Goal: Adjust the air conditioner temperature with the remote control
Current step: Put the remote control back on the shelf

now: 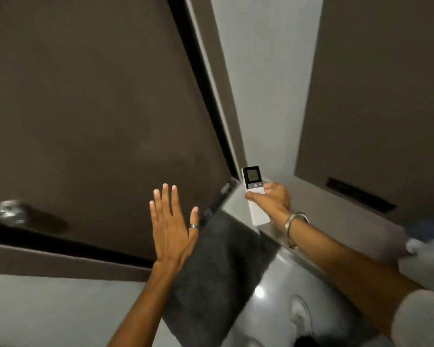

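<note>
A slim white remote control (254,189) with a small dark screen at its top is held upright in my right hand (273,200), thumb lying across its front just under the buttons. A metal bangle circles that wrist. My left hand (172,225) is raised flat with fingers spread and holds nothing; a ring sits on its thumb. It hovers in front of a dark brown door. No air conditioner unit is in view.
The dark brown door (93,108) fills the left, with a metal knob (9,212) at its lower left. A dark grey mat (226,266) lies on the glossy grey floor (281,284). A second brown panel with a black slot (361,197) stands right.
</note>
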Motion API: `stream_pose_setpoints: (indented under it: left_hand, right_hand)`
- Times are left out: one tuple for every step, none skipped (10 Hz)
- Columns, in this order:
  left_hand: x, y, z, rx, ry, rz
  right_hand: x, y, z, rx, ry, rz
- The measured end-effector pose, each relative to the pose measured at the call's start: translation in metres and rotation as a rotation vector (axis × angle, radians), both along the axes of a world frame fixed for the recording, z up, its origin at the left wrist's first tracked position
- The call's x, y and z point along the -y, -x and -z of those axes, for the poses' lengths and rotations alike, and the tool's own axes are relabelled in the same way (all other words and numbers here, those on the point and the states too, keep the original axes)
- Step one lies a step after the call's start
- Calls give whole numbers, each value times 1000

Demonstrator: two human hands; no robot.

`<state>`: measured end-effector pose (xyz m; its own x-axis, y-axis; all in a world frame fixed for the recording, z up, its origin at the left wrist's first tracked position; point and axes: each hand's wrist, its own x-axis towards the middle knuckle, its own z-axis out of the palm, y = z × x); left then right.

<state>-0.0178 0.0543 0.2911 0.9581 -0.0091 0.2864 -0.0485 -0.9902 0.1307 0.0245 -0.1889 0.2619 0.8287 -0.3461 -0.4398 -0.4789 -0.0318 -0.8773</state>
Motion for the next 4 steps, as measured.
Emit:
stream_pose_setpoints:
  left_hand:
    - [21,-7,56,-117,3,66]
    - [54,-23,164,-239,-9,220]
    - [69,-33,232,-279,-19,321]
    - [80,-43,290,-301,-27,342]
  right_hand:
    - [37,0,71,-179,-7,106]
    - [82,-7,198,-332,-75,218]
    - [96,-21,264,-349,-87,319]
    - [103,-41,322,-375,-60,302]
